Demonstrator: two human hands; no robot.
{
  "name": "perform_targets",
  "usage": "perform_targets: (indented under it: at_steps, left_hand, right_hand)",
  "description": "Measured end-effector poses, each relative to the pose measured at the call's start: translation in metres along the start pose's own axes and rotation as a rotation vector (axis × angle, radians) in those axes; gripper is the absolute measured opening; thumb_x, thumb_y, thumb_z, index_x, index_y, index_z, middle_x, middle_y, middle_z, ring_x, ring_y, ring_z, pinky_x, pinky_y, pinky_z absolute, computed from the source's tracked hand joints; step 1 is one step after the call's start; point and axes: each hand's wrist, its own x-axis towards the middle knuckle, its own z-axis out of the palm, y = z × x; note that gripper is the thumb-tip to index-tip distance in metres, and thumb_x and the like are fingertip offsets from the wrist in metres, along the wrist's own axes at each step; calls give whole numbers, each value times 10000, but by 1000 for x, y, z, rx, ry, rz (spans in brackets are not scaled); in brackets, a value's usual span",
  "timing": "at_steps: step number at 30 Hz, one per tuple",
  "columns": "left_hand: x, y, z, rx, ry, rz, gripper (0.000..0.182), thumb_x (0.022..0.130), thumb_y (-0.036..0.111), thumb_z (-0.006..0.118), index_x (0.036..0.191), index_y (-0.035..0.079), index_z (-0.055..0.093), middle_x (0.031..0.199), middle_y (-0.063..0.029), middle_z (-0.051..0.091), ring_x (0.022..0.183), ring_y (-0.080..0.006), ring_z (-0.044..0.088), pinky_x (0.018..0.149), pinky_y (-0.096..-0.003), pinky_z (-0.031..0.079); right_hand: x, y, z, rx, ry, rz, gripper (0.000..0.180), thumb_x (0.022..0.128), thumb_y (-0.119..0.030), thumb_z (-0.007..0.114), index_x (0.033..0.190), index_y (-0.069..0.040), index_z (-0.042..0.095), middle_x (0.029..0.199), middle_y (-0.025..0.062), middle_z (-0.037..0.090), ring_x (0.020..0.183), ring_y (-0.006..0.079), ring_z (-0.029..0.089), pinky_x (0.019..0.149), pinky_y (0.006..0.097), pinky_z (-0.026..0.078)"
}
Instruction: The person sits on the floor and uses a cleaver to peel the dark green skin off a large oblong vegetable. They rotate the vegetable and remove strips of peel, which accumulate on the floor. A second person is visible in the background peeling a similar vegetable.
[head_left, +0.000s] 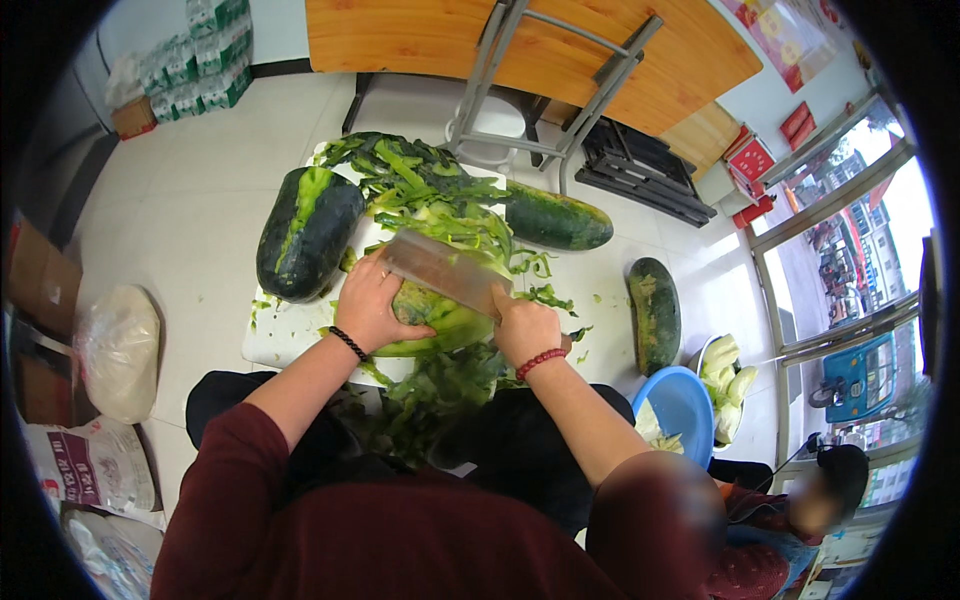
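Observation:
A partly peeled winter melon (442, 326) lies on a white board (281, 334) before me. My left hand (375, 300) rests on its left end, thumb and fingers spread over it. My right hand (525, 326) is closed on the handle of a broad cleaver (439, 271), whose blade lies across the melon's far side, close to my left fingers. Green peel strips (412, 176) are heaped beyond the blade, and more peel (457, 382) hangs below the melon. A dark green melon (307, 232) with one peeled stripe stands at the left; another melon (559, 217) lies behind at the right.
A further melon (655, 315) lies on the floor at the right, near a blue basin (686, 409) and a bowl of pale peeled pieces (724, 386). A person (780, 517) sits at the lower right. A wooden table (420, 37) and a folded metal frame (480, 75) stand ahead.

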Motion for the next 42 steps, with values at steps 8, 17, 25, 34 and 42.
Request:
perform_targets:
  at_steps: [8, 17, 25, 34, 42]
  left_hand:
    - [-10, -2, -1, -34, 41, 60, 1043, 539, 608, 895, 1342, 33, 558, 1355, -169, 561, 1295, -402, 499, 1091, -520, 394]
    - [3, -28, -1, -113, -53, 165, 1080, 535, 640, 882, 1382, 60, 546, 1415, -128, 539, 1344, -380, 463, 1116, -516, 381]
    - [-39, 1, 17, -325, 141, -425, 1318, 586, 509, 942, 1590, 104, 190, 1558, -217, 333, 1419, -434, 364, 1166, -529, 322]
    - [-79, 16, 25, -902, 81, -902, 987, 733, 302, 888, 1522, 25, 363, 1460, -173, 503, 1355, -266, 483, 1133, -377, 372]
    - [-82, 10, 39, -764, 65, -1011, 1056, 692, 450, 889, 1489, -17, 379, 1460, -221, 484, 1355, -333, 480, 1125, -407, 393]
  right_hand:
    - [-19, 87, -3, 31, -34, 567, 381, 839, -180, 620, 1198, -242, 732, 990, 173, 741, 934, 360, 715, 850, 463, 563]
    - [-42, 63, 9, 271, 79, 520, 465, 777, -164, 648, 1226, -258, 724, 988, 149, 738, 893, 359, 706, 821, 448, 570]
    - [-49, 36, 47, 483, 69, 534, 512, 773, -137, 677, 1278, -216, 696, 912, 159, 730, 811, 336, 703, 754, 423, 556]
    - [-57, 44, 60, 570, 102, 523, 566, 748, -93, 710, 1307, -177, 684, 763, 134, 698, 669, 269, 676, 685, 376, 552]
    - [-59, 48, 61, 693, 88, 497, 545, 771, -72, 647, 1306, -163, 686, 651, 81, 601, 557, 162, 546, 592, 314, 492]
